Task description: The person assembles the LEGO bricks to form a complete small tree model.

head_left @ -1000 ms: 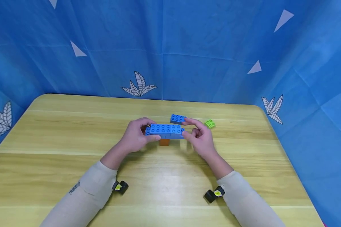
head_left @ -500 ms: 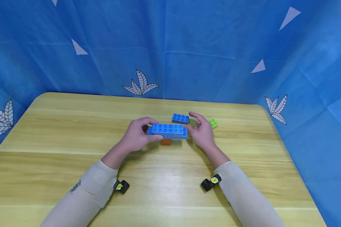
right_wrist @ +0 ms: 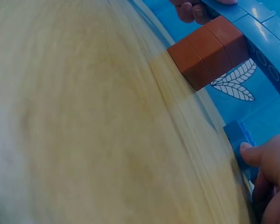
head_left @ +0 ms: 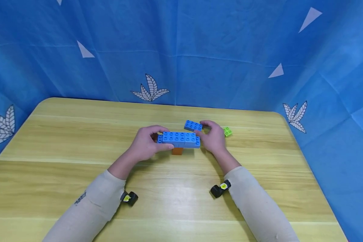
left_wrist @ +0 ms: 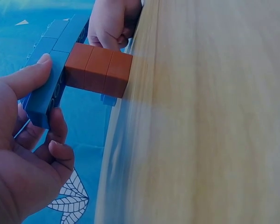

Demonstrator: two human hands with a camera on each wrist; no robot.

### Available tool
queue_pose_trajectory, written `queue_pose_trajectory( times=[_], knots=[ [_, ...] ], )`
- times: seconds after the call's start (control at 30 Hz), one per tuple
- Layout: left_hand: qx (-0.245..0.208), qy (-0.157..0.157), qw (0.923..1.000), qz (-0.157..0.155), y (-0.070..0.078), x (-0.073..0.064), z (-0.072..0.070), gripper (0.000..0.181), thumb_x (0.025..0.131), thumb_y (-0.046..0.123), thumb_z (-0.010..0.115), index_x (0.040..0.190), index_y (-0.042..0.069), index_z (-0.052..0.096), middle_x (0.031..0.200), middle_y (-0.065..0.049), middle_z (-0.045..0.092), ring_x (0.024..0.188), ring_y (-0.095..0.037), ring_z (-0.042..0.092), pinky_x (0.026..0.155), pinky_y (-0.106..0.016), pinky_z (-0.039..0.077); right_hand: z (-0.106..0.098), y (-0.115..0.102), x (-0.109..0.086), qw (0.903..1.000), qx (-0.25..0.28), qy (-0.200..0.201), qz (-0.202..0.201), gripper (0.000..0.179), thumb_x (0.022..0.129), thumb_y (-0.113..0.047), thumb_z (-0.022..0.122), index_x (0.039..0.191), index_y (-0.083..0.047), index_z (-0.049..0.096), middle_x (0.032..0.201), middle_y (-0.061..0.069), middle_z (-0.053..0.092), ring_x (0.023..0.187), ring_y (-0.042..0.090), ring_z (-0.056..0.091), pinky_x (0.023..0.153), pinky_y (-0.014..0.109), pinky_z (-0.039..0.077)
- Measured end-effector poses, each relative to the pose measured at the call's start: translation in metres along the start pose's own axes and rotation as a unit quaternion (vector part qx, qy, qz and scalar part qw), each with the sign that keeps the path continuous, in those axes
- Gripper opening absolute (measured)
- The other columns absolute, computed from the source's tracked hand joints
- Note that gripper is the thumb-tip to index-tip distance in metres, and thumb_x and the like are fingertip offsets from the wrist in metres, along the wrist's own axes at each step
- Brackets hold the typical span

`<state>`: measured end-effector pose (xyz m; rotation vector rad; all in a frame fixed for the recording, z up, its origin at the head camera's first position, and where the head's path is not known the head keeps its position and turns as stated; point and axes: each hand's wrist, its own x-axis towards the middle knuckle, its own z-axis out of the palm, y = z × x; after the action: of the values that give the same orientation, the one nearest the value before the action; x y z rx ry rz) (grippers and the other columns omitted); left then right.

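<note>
A T-shaped stack stands on the table, with an orange-brown column point(left_wrist: 99, 69) of three bricks under a wide top of blue bricks point(head_left: 178, 138). My left hand point(head_left: 146, 143) grips the left end of that top, thumb along its near side point(left_wrist: 39, 70) and fingers behind and below. Behind the stack, a loose blue eight-stud brick point(head_left: 193, 125) lies on the table. My right hand point(head_left: 213, 136) pinches its right end, with the thumb on its near face in the right wrist view, where the brick point(right_wrist: 240, 147) is partly covered by the hand.
A small lime-green brick point(head_left: 228, 131) lies just right of my right hand, partly hidden by it. The wooden table point(head_left: 78, 134) reaches back to a blue curtain point(head_left: 175, 50) with leaf and triangle prints. Each wrist bears a black camera.
My right hand has left the right end of the stack's blue top and moved back to the loose blue brick, fingers closing on it. The left hand keeps its grip on the stack.
</note>
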<state>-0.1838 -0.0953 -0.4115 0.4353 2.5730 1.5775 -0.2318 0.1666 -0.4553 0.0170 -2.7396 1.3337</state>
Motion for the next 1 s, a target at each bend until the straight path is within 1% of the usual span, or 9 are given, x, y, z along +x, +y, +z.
queue_pose_trajectory(
  times=[0.1,0.2,0.27,0.3,0.43,0.6,0.7,0.8,1.0],
  knots=[
    [0.004,-0.002,1.0000,-0.003,0.000,0.001,0.000,0.047,0.077,0.034,0.089,0.117,0.016,0.072,0.096,-0.004,0.062,0.079,-0.027,0.053,0.064,-0.037,0.042,-0.002,0.000,0.000,0.9991,0.035,-0.001,0.024,0.041,0.089,-0.025,0.079,0.126,-0.011,0.068,0.121,0.005,0.066,0.104,0.028,0.061,0.083,0.040,0.049],
    [0.006,-0.002,0.9999,-0.009,0.000,0.001,0.001,0.047,0.078,0.034,0.088,0.118,0.016,0.072,0.097,-0.004,0.062,0.081,-0.028,0.054,0.065,-0.038,0.044,-0.006,-0.002,-0.001,0.9960,0.076,-0.004,0.046,0.041,0.088,-0.026,0.080,0.124,-0.010,0.069,0.118,0.005,0.066,0.092,0.025,0.062,0.073,0.036,0.049],
    [0.006,-0.002,0.9999,-0.014,-0.001,0.001,0.000,0.047,0.078,0.035,0.088,0.118,0.017,0.072,0.098,-0.004,0.062,0.082,-0.028,0.054,0.066,-0.038,0.044,-0.009,-0.004,-0.003,0.9929,0.101,-0.008,0.062,0.041,0.087,-0.026,0.081,0.124,-0.010,0.069,0.118,0.005,0.065,0.090,0.023,0.063,0.071,0.033,0.050],
    [0.005,-0.002,0.9999,-0.016,-0.001,0.000,0.000,0.047,0.078,0.035,0.088,0.117,0.017,0.072,0.099,-0.004,0.062,0.082,-0.028,0.054,0.066,-0.038,0.044,-0.011,-0.006,-0.004,0.9911,0.113,-0.009,0.069,0.041,0.087,-0.027,0.081,0.123,-0.010,0.069,0.118,0.005,0.064,0.093,0.020,0.063,0.073,0.031,0.051],
    [0.005,-0.003,0.9998,-0.018,-0.001,0.001,0.000,0.046,0.078,0.034,0.088,0.117,0.017,0.072,0.099,-0.004,0.063,0.083,-0.029,0.054,0.066,-0.038,0.045,-0.020,-0.017,-0.009,0.9850,0.151,-0.008,0.083,0.041,0.086,-0.029,0.082,0.120,-0.012,0.070,0.117,0.003,0.062,0.090,0.023,0.059,0.069,0.031,0.050],
    [0.007,-0.002,0.9999,-0.016,0.001,0.002,0.000,0.046,0.078,0.034,0.088,0.117,0.016,0.072,0.098,-0.004,0.063,0.083,-0.029,0.054,0.066,-0.038,0.044,-0.031,-0.033,-0.019,0.9848,0.164,0.004,0.058,0.039,0.083,-0.032,0.084,0.115,-0.013,0.073,0.113,0.001,0.064,0.090,0.022,0.052,0.070,0.033,0.043],
    [0.006,-0.001,0.9999,-0.014,0.001,0.001,0.000,0.046,0.078,0.034,0.088,0.117,0.016,0.072,0.097,-0.004,0.062,0.083,-0.029,0.053,0.066,-0.038,0.043,-0.036,-0.041,-0.026,0.9841,0.174,0.001,0.038,0.036,0.083,-0.031,0.084,0.114,-0.015,0.074,0.112,0.000,0.065,0.071,0.019,0.049,0.060,0.028,0.039],
    [0.007,-0.001,0.9999,-0.011,0.000,0.001,0.000,0.046,0.078,0.034,0.088,0.117,0.016,0.072,0.095,-0.004,0.062,0.082,-0.029,0.053,0.065,-0.038,0.043,-0.040,-0.049,-0.034,0.9831,0.182,-0.010,0.021,0.034,0.084,-0.030,0.083,0.114,-0.017,0.074,0.112,0.000,0.065,0.054,0.017,0.039,0.047,0.026,0.031],
    [0.009,-0.003,0.9999,-0.011,0.001,0.001,-0.001,0.047,0.078,0.036,0.088,0.118,0.016,0.072,0.095,-0.004,0.061,0.082,-0.028,0.053,0.066,-0.038,0.044,-0.043,-0.061,-0.045,0.9807,0.190,-0.038,-0.026,0.034,0.085,-0.025,0.083,0.116,-0.016,0.073,0.110,0.002,0.066,0.050,0.020,0.035,0.041,0.027,0.026]
  ],
)
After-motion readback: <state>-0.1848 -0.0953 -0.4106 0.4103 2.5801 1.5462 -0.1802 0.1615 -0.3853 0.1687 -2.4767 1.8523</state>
